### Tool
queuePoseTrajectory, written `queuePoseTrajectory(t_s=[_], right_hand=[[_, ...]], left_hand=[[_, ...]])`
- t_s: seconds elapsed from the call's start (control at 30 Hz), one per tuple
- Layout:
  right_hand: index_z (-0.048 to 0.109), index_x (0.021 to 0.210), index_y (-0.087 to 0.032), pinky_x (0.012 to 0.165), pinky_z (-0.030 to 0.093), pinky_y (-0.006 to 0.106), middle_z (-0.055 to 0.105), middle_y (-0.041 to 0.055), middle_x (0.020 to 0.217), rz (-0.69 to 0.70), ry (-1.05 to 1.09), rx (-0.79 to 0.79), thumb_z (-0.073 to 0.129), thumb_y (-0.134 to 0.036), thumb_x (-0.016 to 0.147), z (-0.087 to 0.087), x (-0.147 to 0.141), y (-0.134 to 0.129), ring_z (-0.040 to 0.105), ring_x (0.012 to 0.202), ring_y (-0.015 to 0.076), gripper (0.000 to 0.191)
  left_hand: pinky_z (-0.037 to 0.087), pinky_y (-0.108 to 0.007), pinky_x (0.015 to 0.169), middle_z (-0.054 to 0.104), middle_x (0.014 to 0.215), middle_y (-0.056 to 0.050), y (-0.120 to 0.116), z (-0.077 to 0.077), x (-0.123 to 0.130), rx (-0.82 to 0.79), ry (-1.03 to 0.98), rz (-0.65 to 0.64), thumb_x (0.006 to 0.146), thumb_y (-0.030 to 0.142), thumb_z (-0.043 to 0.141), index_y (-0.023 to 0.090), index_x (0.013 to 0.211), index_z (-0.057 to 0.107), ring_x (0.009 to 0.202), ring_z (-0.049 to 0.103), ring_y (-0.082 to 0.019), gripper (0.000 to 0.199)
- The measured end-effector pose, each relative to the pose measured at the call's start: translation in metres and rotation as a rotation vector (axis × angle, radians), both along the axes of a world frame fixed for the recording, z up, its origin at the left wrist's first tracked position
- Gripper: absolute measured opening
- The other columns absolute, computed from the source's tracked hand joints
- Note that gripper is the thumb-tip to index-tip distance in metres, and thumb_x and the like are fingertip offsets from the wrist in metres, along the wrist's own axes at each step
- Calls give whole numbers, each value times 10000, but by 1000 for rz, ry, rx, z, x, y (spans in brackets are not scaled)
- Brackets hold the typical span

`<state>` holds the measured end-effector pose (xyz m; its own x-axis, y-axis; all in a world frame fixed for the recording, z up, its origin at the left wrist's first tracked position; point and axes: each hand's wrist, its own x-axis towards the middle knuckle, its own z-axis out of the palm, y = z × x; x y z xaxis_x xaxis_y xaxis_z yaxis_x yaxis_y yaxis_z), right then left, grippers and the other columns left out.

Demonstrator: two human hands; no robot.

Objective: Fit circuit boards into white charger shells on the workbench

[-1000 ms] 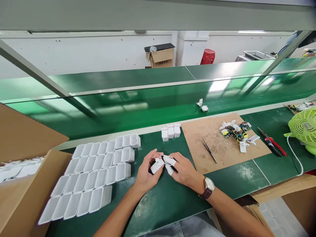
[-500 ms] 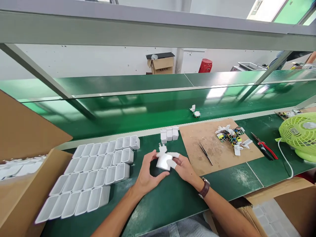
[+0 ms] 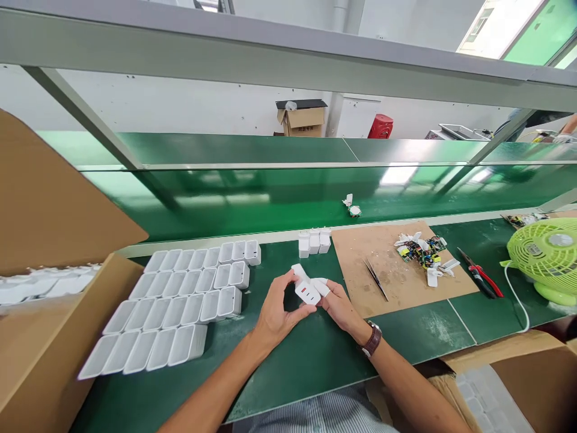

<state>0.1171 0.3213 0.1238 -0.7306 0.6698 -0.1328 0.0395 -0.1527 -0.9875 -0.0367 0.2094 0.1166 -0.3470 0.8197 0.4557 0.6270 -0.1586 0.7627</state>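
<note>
A white charger (image 3: 307, 293) is held between both hands above the green bench, its face with the port slots turned toward me. My left hand (image 3: 280, 304) curls round its left side, with the fingers behind and the thumb along the near edge. White covers sit on some fingertips of my right hand (image 3: 337, 302), which grips the charger from the right. Just beyond stand several white chargers (image 3: 314, 242) in a small group. To the left lie rows of open white casings (image 3: 175, 308).
A brown board (image 3: 360, 255) bears tweezers (image 3: 375, 279) and a pile of circuit boards (image 3: 420, 249). Red-handled pliers (image 3: 480, 273) and a green fan (image 3: 543, 255) are at the right. Cardboard boxes flank me, one left (image 3: 58, 337), one lower right (image 3: 532, 355). A circuit piece (image 3: 354, 211) sits on the green belt.
The charger has been turned in my hands, so its port face shows now instead of its side with the plug end pointing away. The view has shifted slightly.
</note>
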Motion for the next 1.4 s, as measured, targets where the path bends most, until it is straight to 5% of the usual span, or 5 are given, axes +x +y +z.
queuePoseTrajectory(t_s=[0.23, 0.4, 0.73, 1.23, 1.4], right_hand=[[577, 1235, -209, 876, 583, 420, 656, 88, 1091, -178, -116, 693, 711, -292, 868, 2, 8, -2, 628, 919, 218, 400], [272, 1588, -224, 723, 572, 345, 650, 78, 1161, 197, -231, 680, 824, -213, 762, 8, 13, 13, 592, 759, 161, 994], [351, 1528, -170, 685, 556, 335, 623, 109, 1175, 423, -320, 965, 860, -353, 730, 21, -7, 33, 673, 850, 235, 964], [273, 1591, -164, 777, 567, 357, 658, 120, 1194, 358, -149, 854, 949, -493, 644, 2, -1, 38, 703, 927, 261, 1209], [568, 1267, -191, 644, 515, 301, 607, -49, 791, 193, -128, 660, 859, -478, 775, 11, 7, 47, 597, 654, 160, 640]], left_hand=[[566, -400, 981, 732, 1198, -87, 4, 11, -5, -54, -161, 15, 1010, 396, 597, 264, 1381, 619, 1107, 705, -232, 394], [569, -322, 751, 726, 881, -40, 6, 18, -11, 69, -98, -36, 885, 367, 782, 237, 954, 759, 831, 697, -193, 149], [611, -403, 822, 716, 1069, -95, 3, 33, -21, 66, 187, -389, 917, 264, 749, 315, 1183, 764, 1006, 687, -234, 271], [622, -436, 924, 735, 1256, -92, 13, 61, -19, -241, 327, -315, 886, 302, 728, 244, 867, 641, 1128, 730, -276, 107], [618, -453, 878, 748, 1081, -73, 46, 79, -67, -343, 318, -182, 834, 374, 741, 239, 835, 638, 999, 737, -283, 170]])
